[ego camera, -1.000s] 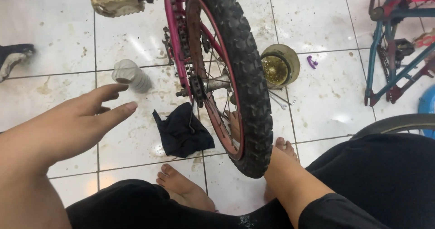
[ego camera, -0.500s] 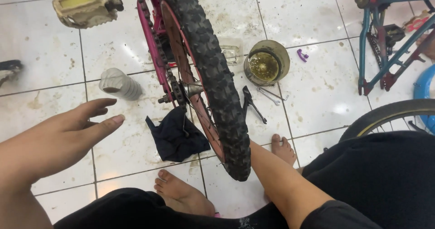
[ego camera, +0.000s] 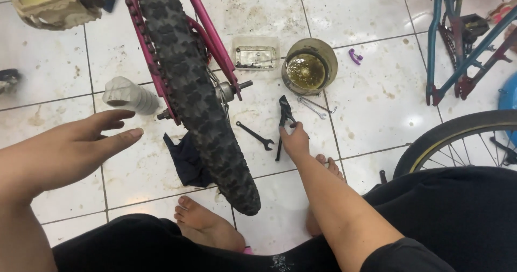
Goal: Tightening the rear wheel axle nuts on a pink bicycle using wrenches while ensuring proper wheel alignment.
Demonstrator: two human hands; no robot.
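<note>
Fingertips of the right hand (ego camera: 295,139) rest on the black pliers (ego camera: 284,122) lying on the tiled floor (ego camera: 377,89), closing around the handles though not yet lifting them. At nine o'clock of the pliers lies a black wrench (ego camera: 255,135); at two o'clock, a tin of yellowish oil (ego camera: 309,66). The left hand (ego camera: 72,151) hovers spread and empty, at eight o'clock of the pink bicycle's rear wheel (ego camera: 196,97). Judging by this, tool pick-up is in hand; next calls for a firm grip.
</note>
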